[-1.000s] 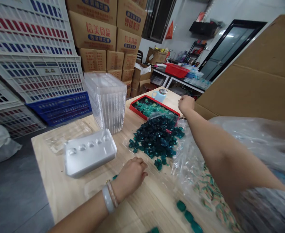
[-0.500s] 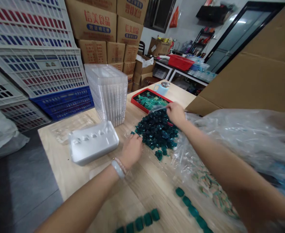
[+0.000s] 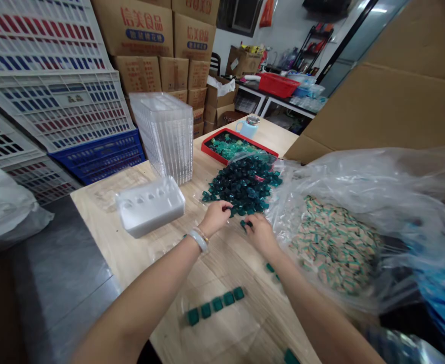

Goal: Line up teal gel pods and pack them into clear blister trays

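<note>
A pile of dark green, translucent jelly-like cubes (image 3: 241, 182) lies on clear plastic in the middle of the wooden table (image 3: 222, 263). At the pile's near edge my left hand (image 3: 215, 218) pinches a dark green cube between thumb and fingertips. Just right of it, my right hand (image 3: 260, 235) is closed on another green cube (image 3: 244, 224), which pokes out from the fingertips. Closer to me, a row of several green cubes (image 3: 217, 304) sits in a clear tray. A second row is partly hidden beneath my right forearm, where one cube (image 3: 291, 356) shows.
Left of the pile are a stack of white trays (image 3: 150, 210) and a tall stack of clear trays (image 3: 171, 136). Behind lie a red-rimmed tray (image 3: 216, 154) and a blue mug (image 3: 248, 129). A plastic bag of pink-and-green pieces (image 3: 336, 247) and a cardboard flap (image 3: 389, 106) occupy the right.
My right hand has let go of the plastic at the pile's far side and come down to the near edge, pinching a cube. My left hand has shifted slightly right; the view has moved.
</note>
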The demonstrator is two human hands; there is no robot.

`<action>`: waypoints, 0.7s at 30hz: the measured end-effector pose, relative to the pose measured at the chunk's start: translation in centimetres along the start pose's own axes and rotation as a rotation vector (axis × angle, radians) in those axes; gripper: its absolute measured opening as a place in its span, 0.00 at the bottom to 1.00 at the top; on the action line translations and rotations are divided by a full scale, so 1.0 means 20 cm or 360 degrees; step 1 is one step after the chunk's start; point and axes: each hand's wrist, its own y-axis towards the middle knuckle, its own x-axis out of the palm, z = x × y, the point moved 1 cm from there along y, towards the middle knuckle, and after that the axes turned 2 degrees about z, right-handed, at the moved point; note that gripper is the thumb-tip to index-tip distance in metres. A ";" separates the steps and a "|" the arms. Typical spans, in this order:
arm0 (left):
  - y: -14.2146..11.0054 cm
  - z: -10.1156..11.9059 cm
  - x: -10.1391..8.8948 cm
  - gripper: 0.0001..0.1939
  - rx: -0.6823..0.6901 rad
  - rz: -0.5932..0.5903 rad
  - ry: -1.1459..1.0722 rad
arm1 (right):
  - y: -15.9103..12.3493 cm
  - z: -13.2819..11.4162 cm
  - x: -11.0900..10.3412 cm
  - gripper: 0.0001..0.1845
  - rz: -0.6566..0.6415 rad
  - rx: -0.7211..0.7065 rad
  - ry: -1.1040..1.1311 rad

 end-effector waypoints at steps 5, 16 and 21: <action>-0.03 0.00 0.05 0.13 -0.0054 -0.0083 -0.0196 | -0.04 0.01 -0.01 0.06 0.0127 0.0320 0.0828; -0.11 0.13 0.20 0.10 -0.0278 -0.0513 -0.1097 | -0.08 -0.09 -0.09 0.11 0.0115 0.0467 0.1792; -0.17 0.12 0.16 0.05 -0.0572 -0.0348 -0.1648 | -0.11 -0.12 -0.12 0.11 0.0157 0.0486 0.2013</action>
